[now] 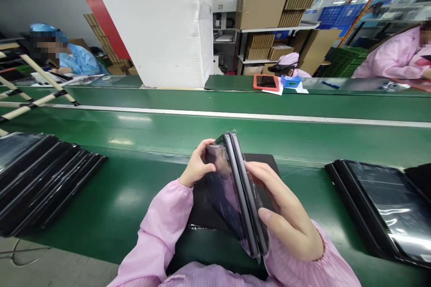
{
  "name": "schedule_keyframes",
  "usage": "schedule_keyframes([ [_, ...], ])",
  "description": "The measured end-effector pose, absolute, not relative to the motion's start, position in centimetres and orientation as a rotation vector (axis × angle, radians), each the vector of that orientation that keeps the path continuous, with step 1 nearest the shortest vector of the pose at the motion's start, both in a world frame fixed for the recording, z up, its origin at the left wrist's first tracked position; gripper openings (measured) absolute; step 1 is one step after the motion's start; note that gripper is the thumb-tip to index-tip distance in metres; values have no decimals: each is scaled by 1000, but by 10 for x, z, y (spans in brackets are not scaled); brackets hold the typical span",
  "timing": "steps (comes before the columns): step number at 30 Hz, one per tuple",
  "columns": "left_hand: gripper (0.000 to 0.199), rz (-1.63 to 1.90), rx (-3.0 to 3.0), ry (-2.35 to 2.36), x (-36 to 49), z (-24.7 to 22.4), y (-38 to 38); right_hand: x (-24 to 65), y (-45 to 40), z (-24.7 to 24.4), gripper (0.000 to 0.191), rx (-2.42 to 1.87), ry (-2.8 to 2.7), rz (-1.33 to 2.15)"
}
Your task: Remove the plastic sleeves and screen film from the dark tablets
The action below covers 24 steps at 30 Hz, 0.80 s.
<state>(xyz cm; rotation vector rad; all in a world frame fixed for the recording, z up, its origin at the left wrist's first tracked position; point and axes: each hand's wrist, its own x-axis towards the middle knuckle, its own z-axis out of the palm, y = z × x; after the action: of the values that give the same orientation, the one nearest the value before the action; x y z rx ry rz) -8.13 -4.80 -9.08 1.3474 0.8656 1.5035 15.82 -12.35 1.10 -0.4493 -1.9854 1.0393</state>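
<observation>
Grasping two film-wrapped tablets (239,193) between left grip (197,166) and right grip (286,215): probably stiff, rather slippery, fragile under pressure, so better held by edges.

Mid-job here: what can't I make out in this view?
Head view:
Left hand: some fingers, hidden behind two grey-edged slabs in clear film.
Flat black rectangular item beneath: middle, hidden by those slabs.
Left stack of glossy black slabs: cut off by left edge.
Right stack of glossy black slabs: cut off by right edge.
</observation>
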Motion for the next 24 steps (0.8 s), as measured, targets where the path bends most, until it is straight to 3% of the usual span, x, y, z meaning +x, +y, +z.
schedule_keyframes([
  [12, 94, 1503, 1281, 860, -83, -96, -45, 156, -122, 10, 59, -481, -1994, 969],
  [24, 79, 1500, 1349, 856, -82, -97, -45, 157, -120, 8, 62, -492, -1983, 962],
])
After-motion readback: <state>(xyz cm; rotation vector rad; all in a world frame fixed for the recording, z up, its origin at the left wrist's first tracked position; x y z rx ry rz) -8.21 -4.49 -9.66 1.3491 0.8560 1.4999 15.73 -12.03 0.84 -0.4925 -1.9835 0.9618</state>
